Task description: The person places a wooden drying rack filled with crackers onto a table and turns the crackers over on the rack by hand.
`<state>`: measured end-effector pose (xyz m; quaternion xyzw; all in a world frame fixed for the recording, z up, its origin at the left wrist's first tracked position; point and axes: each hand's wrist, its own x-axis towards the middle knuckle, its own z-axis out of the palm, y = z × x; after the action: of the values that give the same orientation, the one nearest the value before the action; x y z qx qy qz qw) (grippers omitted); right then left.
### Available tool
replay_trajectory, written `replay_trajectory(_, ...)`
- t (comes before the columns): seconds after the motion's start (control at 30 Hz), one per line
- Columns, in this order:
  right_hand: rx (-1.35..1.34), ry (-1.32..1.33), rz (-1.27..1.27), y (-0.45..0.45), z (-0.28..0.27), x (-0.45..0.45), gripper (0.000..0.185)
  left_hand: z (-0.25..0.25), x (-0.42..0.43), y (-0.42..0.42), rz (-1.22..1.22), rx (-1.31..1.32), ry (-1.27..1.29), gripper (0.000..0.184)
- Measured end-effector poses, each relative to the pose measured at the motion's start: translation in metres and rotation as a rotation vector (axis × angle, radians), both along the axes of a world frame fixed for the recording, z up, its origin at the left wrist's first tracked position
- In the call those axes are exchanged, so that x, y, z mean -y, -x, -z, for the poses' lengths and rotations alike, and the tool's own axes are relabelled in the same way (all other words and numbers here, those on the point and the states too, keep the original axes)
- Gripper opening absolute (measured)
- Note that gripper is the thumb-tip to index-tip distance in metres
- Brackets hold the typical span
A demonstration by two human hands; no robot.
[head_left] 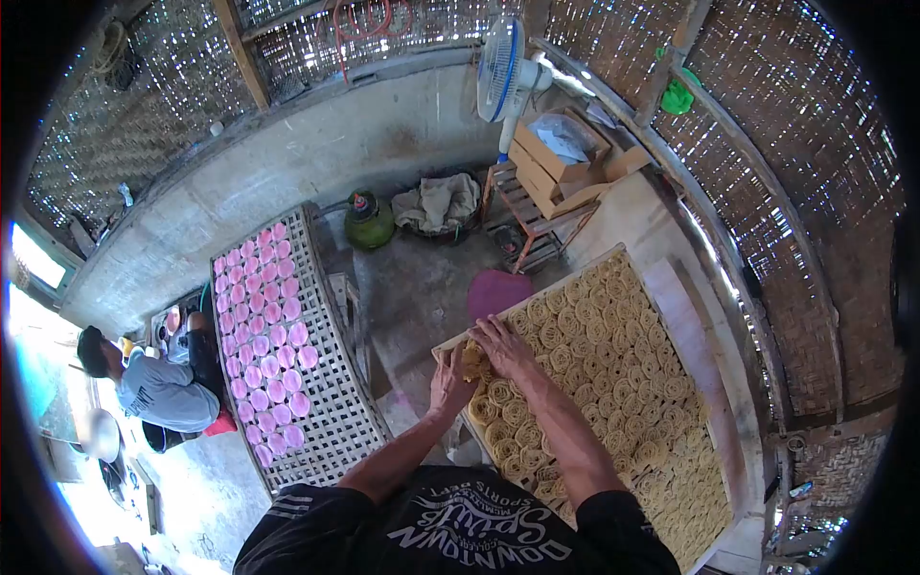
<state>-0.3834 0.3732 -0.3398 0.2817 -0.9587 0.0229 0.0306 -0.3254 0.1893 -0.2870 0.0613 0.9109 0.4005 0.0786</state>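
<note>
Golden piece (473,362), rough, uneven, between left hand (448,384) and right hand (504,348).

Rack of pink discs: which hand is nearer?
Left. Left hand: right of the rack, by the corner of the coil tray. Right hand: farther right, over that tray.

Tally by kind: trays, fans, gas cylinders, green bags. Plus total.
Trays: 2 (left tray, right tray)
Fan: 1
Gas cylinder: 1
Green bag: 1
Total: 5
</note>
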Motion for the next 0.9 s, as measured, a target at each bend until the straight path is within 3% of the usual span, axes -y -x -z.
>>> replay_trajectory(0.2,0.251,-0.044,-0.084,0.014,-0.063,-0.001,0.055,0.008,0.004,-0.004,0.030,0.224,-0.339,0.092)
replay_trajectory(0.3,0.280,-0.217,-0.274,0.036,-0.093,0.007,0.050,0.011,0.006,-0.002,0.101,0.238,-0.333,0.094)
replay_trajectory(0.47,0.429,-0.205,-0.292,0.035,-0.055,-0.018,0.053,0.027,-0.002,-0.014,0.147,0.056,-0.258,0.101)
replay_trajectory(0.57,0.453,-0.277,-0.285,0.029,-0.070,-0.015,0.055,0.014,-0.011,-0.016,0.153,0.169,-0.112,0.105)
replay_trajectory(0.67,0.486,-0.320,-0.254,0.024,-0.071,-0.018,0.055,0.016,-0.023,-0.014,0.121,0.176,0.009,0.102)
replay_trajectory(0.77,0.517,-0.313,-0.239,0.023,-0.061,-0.026,0.051,0.031,-0.020,-0.014,0.183,0.100,-0.125,0.091)
replay_trajectory(0.87,0.536,-0.376,-0.269,0.017,-0.069,-0.029,0.049,0.013,-0.020,-0.015,0.094,0.279,-0.117,0.077)
replay_trajectory(0.9,0.537,-0.415,-0.289,0.017,-0.073,-0.028,0.048,0.016,-0.020,-0.016,0.103,0.225,-0.136,0.073)
